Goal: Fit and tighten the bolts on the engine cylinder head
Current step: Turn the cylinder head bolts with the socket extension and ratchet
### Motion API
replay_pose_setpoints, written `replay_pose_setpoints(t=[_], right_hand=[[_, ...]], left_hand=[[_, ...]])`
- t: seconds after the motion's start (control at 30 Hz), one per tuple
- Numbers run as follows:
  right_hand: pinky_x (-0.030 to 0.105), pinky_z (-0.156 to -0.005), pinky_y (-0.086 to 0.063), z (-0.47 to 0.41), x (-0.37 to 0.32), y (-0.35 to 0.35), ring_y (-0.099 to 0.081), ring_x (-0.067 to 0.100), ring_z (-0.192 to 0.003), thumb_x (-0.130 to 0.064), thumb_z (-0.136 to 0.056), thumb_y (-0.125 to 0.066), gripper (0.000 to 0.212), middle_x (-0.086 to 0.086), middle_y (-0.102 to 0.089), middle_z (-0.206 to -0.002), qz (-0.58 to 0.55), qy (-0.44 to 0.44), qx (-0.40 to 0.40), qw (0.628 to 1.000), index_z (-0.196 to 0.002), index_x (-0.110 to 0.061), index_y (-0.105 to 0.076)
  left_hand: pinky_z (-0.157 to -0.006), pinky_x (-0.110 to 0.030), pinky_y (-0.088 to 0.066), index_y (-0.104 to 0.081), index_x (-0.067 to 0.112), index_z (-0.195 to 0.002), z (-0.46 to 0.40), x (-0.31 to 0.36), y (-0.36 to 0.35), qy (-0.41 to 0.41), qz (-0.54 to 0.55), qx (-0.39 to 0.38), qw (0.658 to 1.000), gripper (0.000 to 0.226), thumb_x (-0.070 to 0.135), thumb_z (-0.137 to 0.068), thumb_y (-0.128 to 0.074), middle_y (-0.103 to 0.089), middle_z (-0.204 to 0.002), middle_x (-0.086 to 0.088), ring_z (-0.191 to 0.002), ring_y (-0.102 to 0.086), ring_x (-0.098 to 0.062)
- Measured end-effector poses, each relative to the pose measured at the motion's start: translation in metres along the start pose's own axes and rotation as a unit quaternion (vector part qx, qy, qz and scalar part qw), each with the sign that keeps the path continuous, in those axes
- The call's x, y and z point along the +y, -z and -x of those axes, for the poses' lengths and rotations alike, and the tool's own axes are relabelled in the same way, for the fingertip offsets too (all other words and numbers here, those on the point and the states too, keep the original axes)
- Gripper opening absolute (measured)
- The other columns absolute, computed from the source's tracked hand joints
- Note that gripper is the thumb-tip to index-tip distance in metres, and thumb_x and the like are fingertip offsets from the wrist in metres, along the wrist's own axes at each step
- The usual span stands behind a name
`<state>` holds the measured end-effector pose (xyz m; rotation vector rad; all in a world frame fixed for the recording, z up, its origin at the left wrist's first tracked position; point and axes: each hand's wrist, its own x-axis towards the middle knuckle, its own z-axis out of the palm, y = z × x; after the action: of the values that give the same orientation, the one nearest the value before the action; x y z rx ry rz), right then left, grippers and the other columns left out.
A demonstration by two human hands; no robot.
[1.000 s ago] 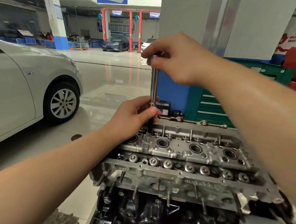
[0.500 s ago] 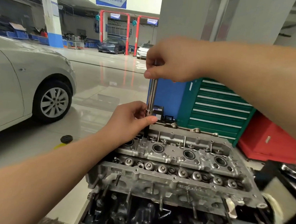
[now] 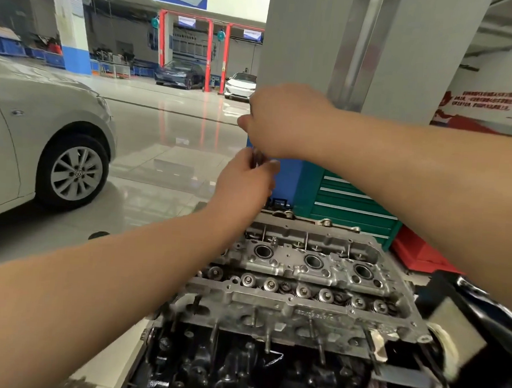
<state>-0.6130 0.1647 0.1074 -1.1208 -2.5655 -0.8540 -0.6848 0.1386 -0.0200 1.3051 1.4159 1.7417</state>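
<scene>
Above the far left corner of the cylinder head, in the only view there is, the head camera's, both hands meet on a slim metal tool, of which just a short blurred stretch shows between them. The right hand is uppermost, fingers curled around the tool's top end; the left hand sits just below it, fingers and thumb pinching the shaft. The tool's lower end is hidden behind the left hand, so I cannot tell whether it sits on a bolt. The cylinder head itself rests on the dark engine block, filling the lower middle of the frame, with a row of round wells along its centre and valve gear on the near side. No loose bolts are in sight, and which bolts are already seated cannot be read from here. My judgement is that the work is at the far left corner, with the rest of the head possibly still to be gone over. A pale car stands to the left on the glossy floor, and a green tool cabinet stands behind the engine.
</scene>
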Motion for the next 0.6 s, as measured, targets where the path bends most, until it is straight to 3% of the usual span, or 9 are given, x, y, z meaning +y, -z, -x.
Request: replay_pose_setpoints(t=[0.1,0.2,0.27,0.3,0.37,0.43,0.5,0.6], right_hand=[[0.034,-0.064,-0.041,0.003,-0.001,0.003,-0.040,0.018,-0.060,-0.024,-0.107,-0.040,0.041,0.001,-0.043,-0.072,-0.016,-0.006,-0.004,1.000,-0.066,-0.021,-0.039],[0.035,-0.066,-0.044,0.006,0.005,0.001,-0.047,0.021,-0.065,-0.031,-0.108,-0.043,0.043,0.002,-0.046,-0.073,-0.013,-0.024,-0.019,0.999,-0.066,-0.023,-0.037],[0.033,-0.060,-0.039,0.009,0.013,0.000,-0.052,0.022,-0.068,-0.046,-0.107,-0.043,0.044,0.003,-0.052,-0.074,-0.066,-0.039,-0.039,0.996,-0.071,-0.021,-0.046],[0.033,-0.058,-0.036,0.010,0.018,0.000,-0.052,0.020,-0.068,-0.051,-0.106,-0.043,0.045,0.002,-0.054,-0.075,-0.103,-0.031,-0.050,0.993,-0.078,-0.017,-0.053],[0.033,-0.061,-0.035,0.014,0.024,0.001,-0.052,0.016,-0.074,-0.047,-0.104,-0.047,0.033,-0.005,-0.056,-0.082,-0.163,0.013,-0.067,0.984,-0.100,-0.017,-0.061],[0.032,-0.065,-0.037,0.018,0.028,0.006,-0.054,0.016,-0.084,-0.035,-0.102,-0.053,0.018,-0.008,-0.057,-0.092,-0.188,0.044,-0.087,0.977,-0.115,-0.023,-0.058],[0.033,-0.069,-0.036,0.019,0.030,0.009,-0.054,0.021,-0.091,-0.033,-0.104,-0.053,0.020,-0.003,-0.058,-0.100,-0.183,0.035,-0.097,0.978,-0.118,-0.020,-0.058],[0.035,-0.063,-0.036,0.017,0.025,0.010,-0.053,0.024,-0.086,-0.033,-0.105,-0.052,0.030,0.004,-0.060,-0.096,-0.152,0.007,-0.098,0.984,-0.116,-0.009,-0.063]], left_hand=[[-0.059,-0.034,-0.031,-0.044,0.015,-0.076,0.002,-0.002,-0.024,0.004,0.017,0.100,0.995,0.034,0.041,-0.097,-0.053,-0.038,-0.056,0.013,-0.056,-0.032,-0.011],[-0.059,-0.037,-0.019,-0.027,0.022,-0.060,-0.009,0.001,-0.028,0.003,0.001,0.092,0.996,0.040,0.031,-0.090,-0.053,-0.026,-0.048,0.008,-0.059,-0.023,-0.018],[-0.056,-0.035,-0.018,-0.032,0.020,-0.060,-0.022,0.002,-0.017,0.024,0.017,0.007,1.000,0.039,0.029,-0.084,-0.061,-0.026,-0.050,0.006,-0.055,-0.023,-0.020],[-0.052,-0.031,-0.020,-0.036,0.021,-0.059,-0.029,0.001,-0.008,0.046,0.044,-0.071,0.995,0.038,0.030,-0.083,-0.064,-0.026,-0.050,0.003,-0.050,-0.022,-0.021],[-0.047,-0.024,-0.023,-0.033,0.025,-0.054,-0.037,-0.002,0.011,0.078,0.102,-0.241,0.962,0.049,0.029,-0.093,-0.063,-0.021,-0.047,0.003,-0.044,-0.017,-0.017],[-0.047,-0.024,-0.028,-0.034,0.026,-0.052,-0.039,-0.003,0.020,0.081,0.112,-0.304,0.942,0.055,0.029,-0.102,-0.056,-0.022,-0.047,0.003,-0.043,-0.019,-0.017],[-0.054,-0.028,-0.036,-0.045,0.018,-0.059,-0.036,-0.001,0.016,0.041,0.064,-0.255,0.964,0.048,0.032,-0.104,-0.057,-0.037,-0.051,-0.005,-0.047,-0.035,-0.021],[-0.062,-0.033,-0.039,-0.052,0.012,-0.069,-0.022,-0.003,0.000,-0.042,-0.034,-0.021,0.998,0.044,0.045,-0.092,-0.071,-0.055,-0.064,-0.007,-0.060,-0.049,-0.016]])
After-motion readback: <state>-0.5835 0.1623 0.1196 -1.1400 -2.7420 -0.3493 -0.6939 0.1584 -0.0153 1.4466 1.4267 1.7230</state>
